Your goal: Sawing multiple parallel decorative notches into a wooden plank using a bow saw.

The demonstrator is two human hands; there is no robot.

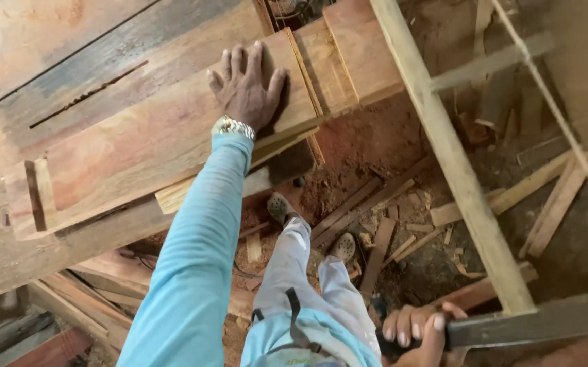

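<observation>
My left hand (246,85) lies flat, fingers spread, on the end of a broad reddish wooden plank (137,143) that rests on a worn workbench (69,75). A metal watch sits on that wrist above a light blue sleeve. Low at the right, my right hand (416,333) is closed around the dark handle of a long flat grey tool (539,323) that runs off toward the right edge. The tool's far end is out of view. The two hands are far apart.
A pale wooden beam (443,136) slants down across the right side. Wood offcuts (389,231) and reddish sawdust litter the floor around my feet (280,207). More planks are stacked under the bench at lower left (69,306).
</observation>
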